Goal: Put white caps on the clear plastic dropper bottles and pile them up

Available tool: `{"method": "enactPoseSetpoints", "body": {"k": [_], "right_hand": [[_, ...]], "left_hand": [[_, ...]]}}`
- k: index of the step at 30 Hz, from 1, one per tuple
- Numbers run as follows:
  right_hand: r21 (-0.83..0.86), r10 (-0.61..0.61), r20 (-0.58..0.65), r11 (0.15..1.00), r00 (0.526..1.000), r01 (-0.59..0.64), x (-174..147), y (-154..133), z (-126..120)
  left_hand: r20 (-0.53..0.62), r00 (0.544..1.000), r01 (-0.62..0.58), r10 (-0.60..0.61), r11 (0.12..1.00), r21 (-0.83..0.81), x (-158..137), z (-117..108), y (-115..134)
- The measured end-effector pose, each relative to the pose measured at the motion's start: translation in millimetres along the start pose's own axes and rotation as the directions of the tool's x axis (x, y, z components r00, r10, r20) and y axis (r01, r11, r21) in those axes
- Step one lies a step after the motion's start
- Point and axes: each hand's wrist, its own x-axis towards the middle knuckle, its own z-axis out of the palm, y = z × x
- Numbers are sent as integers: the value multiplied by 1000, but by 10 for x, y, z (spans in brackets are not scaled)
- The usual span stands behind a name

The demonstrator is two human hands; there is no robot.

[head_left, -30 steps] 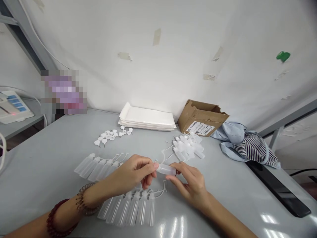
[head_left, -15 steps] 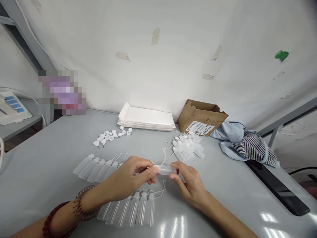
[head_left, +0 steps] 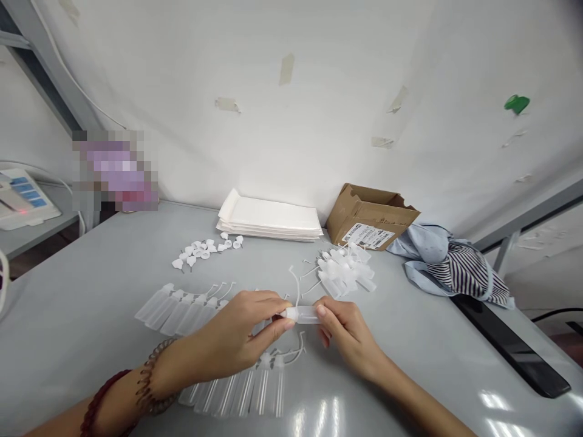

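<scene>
In head view, found bottle (head_left: 308, 315) held sideways, long axis running crosswise between left hand (head_left: 239, 325) and right hand (head_left: 354, 337), cap (head_left: 290, 313) pointing toward left palm. Observed left thumb and fingers clamped on capped end, right ones clamped on base. Noted white strap (head_left: 297, 291) rising beside left fingertips; both hands angled inward.

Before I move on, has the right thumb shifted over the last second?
Yes: up and to the right, judged against the cardboard box. The right thumb now rests on the end of the held bottle.
</scene>
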Motion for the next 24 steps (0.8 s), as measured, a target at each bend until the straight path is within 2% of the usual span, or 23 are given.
{"method": "enactPoseSetpoints", "body": {"k": [5,9,12,14,16,19,22,24], "right_hand": [[170,141,64,974,988,-150,27,-39,10],[308,264,128,905,956,-292,64,-58,25],[349,297,159,875,942,-335,73,-35,43],[319,290,94,898,953,-304,56,-17,60],[209,216,-43,957,975,-203,22,-6,78],[-76,-32,-199,997,979,17,-37,-6,91],[-305,-310,-221,923,925,236,-73,-9,86],[-426,-487,-216,827,846,367,-80,-5,82]], "left_hand": [[-19,998,-58,59,996,70,-24,27,-4],[-13,997,-72,74,991,111,-24,47,-6],[-18,1000,-19,20,998,59,-1,49,-5],[-4,997,75,-75,997,-19,23,28,9],[24,978,208,-206,969,-137,48,-8,28],[123,921,389,-370,853,-349,76,-61,45],[254,882,470,-396,733,-492,87,-84,43],[334,865,502,-374,661,-558,87,-85,42]]}}
